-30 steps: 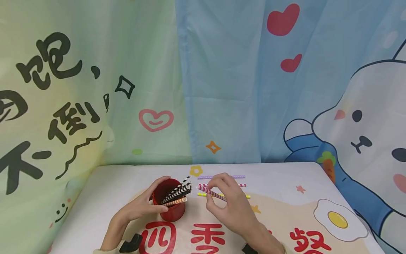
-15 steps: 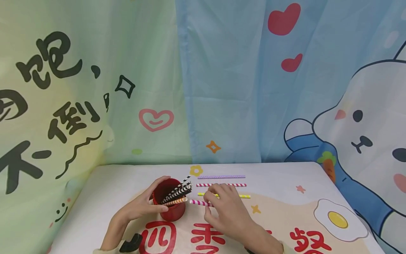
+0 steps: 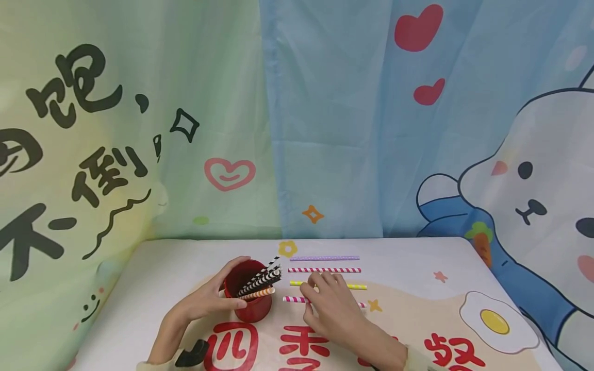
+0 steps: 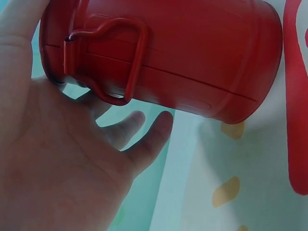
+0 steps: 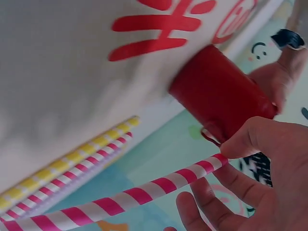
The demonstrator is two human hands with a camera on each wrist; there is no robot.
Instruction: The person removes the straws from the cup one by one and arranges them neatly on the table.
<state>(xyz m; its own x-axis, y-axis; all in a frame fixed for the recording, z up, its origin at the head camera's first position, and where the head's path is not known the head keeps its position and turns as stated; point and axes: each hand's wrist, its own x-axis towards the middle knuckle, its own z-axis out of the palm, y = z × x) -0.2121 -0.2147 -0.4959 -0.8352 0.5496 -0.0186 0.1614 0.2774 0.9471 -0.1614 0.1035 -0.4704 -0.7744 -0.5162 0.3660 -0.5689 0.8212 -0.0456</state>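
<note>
My left hand (image 3: pixel 204 299) holds a red metal pail (image 3: pixel 257 309) by its upper side, thumb at the front. A wire handle (image 4: pixel 132 62) shows in the left wrist view. Inside stand black-and-white striped paper straws (image 3: pixel 262 280) and an orange-and-white one (image 3: pixel 260 294), leaning right out of the mouth. My right hand (image 3: pixel 336 309) is at the table, pinching a pink-and-white striped paper straw (image 5: pixel 139 195) between thumb and fingers. That straw lies level, nearest me, its middle hidden by the hand in the head view.
Beyond the right hand, a yellow straw (image 3: pixel 295 283), a thinner-striped pink straw (image 3: pixel 325 270) and a purple straw (image 3: pixel 325 258) lie roughly parallel. A printed cloth covers the table (image 3: pixel 417 268). A patterned curtain (image 3: pixel 325 129) hangs behind its far edge.
My right hand has come down toward me with the pink-and-white straw, which turned from slanted to level in front of the yellow one. The left hand and pail have stayed put.
</note>
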